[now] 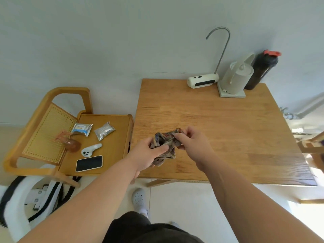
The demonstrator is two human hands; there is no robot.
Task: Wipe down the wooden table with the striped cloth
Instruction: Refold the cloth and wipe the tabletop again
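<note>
The striped cloth (pixel 166 146) is bunched up above the near left part of the wooden table (pixel 228 130). My left hand (pixel 146 155) grips its lower left side, thumb laid across the fabric. My right hand (pixel 192 142) pinches the cloth's upper right edge with its fingertips. Both hands hold the cloth between them; part of it hangs down below my left hand. I cannot tell whether the cloth touches the tabletop.
At the table's back edge stand a white water dispenser with a curved spout (pixel 203 81), a white kettle (pixel 236 79) and a dark bottle (pixel 263 71). A wooden chair (pixel 112 151) at the left holds a phone (pixel 89 163), a controller (pixel 91 149) and packets.
</note>
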